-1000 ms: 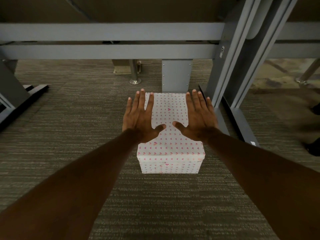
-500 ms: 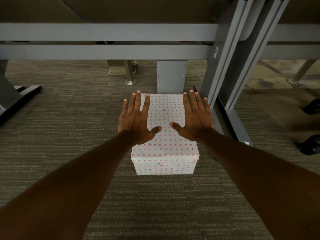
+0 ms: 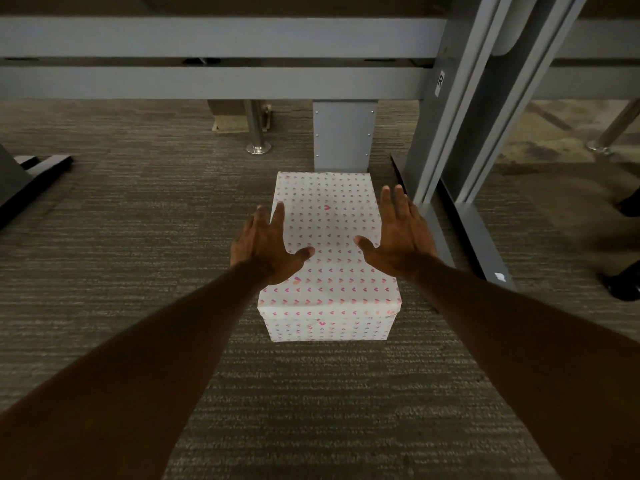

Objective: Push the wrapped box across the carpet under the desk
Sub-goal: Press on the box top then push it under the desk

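The wrapped box (image 3: 329,251), white paper with small pink hearts, lies lengthwise on the grey carpet (image 3: 138,258) under the desk. Its far end sits right at the foot of a grey desk post (image 3: 343,133). My left hand (image 3: 268,249) is spread flat over the box's left top edge, thumb pointing inward onto the paper. My right hand (image 3: 398,237) is spread the same way over the right top edge. Both hands hold nothing. I cannot tell whether the palms press on the box or hover just above it.
Two grey crossbars (image 3: 207,81) of the desk span the top. A slanted grey desk leg (image 3: 460,133) with a long floor foot (image 3: 485,247) stands close to the box's right. A chrome leg (image 3: 258,140) rises behind; a dark foot (image 3: 31,171) lies left, black casters (image 3: 623,282) right.
Both hands have drawn back toward me along the box top and moved apart to its side edges. The box still touches the grey post.
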